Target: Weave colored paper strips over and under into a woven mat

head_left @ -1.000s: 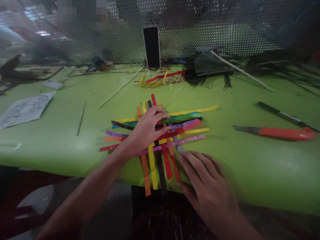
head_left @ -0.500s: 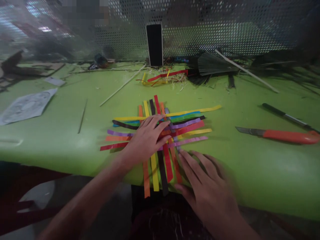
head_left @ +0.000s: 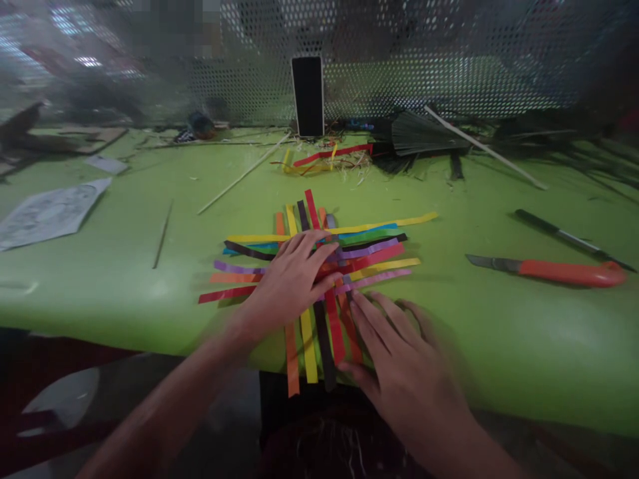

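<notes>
A loose weave of coloured paper strips point(head_left: 372, 249) lies near the front edge of the green table point(head_left: 524, 332). Red, yellow, black and orange strips run toward me and hang over the edge; purple, yellow, red and green ones cross them sideways. My left hand point(head_left: 289, 283) lies flat on the middle of the weave with fingers stretched out, pressing it down. My right hand point(head_left: 399, 359) rests open on the near right part of the weave, fingertips touching the lowest pink strip and the red and orange strips.
An orange-handled knife point(head_left: 549, 269) and a dark pen-like tool point(head_left: 564, 233) lie at the right. A phone point(head_left: 308, 96) stands against the perforated back wall. Loose strips point(head_left: 324, 158), thin sticks point(head_left: 242, 174), dark fibre bundles point(head_left: 419, 136) and a printed sheet point(head_left: 50, 213) lie around.
My right hand has slid forward over the table edge onto the near strips. My left hand has stayed pressed on the weave, shifting only slightly.
</notes>
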Motion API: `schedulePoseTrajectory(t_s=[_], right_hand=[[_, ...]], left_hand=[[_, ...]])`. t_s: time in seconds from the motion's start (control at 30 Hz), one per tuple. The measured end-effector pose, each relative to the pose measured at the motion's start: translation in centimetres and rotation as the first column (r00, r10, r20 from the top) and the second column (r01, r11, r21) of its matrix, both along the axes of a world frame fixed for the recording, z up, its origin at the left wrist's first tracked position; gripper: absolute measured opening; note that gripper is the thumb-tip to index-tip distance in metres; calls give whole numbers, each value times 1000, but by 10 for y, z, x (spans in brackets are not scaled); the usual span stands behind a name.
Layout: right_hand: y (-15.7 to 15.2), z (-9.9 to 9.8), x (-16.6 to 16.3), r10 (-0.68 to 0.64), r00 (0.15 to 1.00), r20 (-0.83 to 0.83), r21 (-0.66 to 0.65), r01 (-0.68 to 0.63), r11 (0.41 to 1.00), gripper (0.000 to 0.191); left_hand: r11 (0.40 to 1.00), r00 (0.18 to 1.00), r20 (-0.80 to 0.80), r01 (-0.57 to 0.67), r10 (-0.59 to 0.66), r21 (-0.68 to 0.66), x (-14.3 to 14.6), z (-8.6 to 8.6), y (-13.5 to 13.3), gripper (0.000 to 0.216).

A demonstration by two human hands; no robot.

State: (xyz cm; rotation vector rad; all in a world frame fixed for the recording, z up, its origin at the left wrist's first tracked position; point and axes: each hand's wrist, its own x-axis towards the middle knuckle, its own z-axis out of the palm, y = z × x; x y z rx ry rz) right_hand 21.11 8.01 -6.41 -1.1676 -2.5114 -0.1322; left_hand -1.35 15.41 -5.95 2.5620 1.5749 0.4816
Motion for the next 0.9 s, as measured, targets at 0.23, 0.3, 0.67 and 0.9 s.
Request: schedulePoseTrajectory(t_s=[0.23, 0.3, 0.67, 0.9], right_hand=[[5, 1, 6, 43, 997, -58, -4, -44, 999, 53], [3, 2, 11, 69, 993, -91, -14, -71, 997, 47], [0, -2, 17, 108, 993, -44, 14, -107, 994, 40], [1, -1, 17, 113, 992, -48, 29, -112, 993, 38]], left_hand=[[1000, 1000, 2, -9, 9, 5, 1, 0, 0, 48], [1000, 1000, 3, -4, 4, 11, 1, 1, 0, 48], [991, 997, -35, 79, -76, 105, 2, 3, 0, 36], [979, 986, -38, 167, -164, 117, 3, 2, 2, 32]])
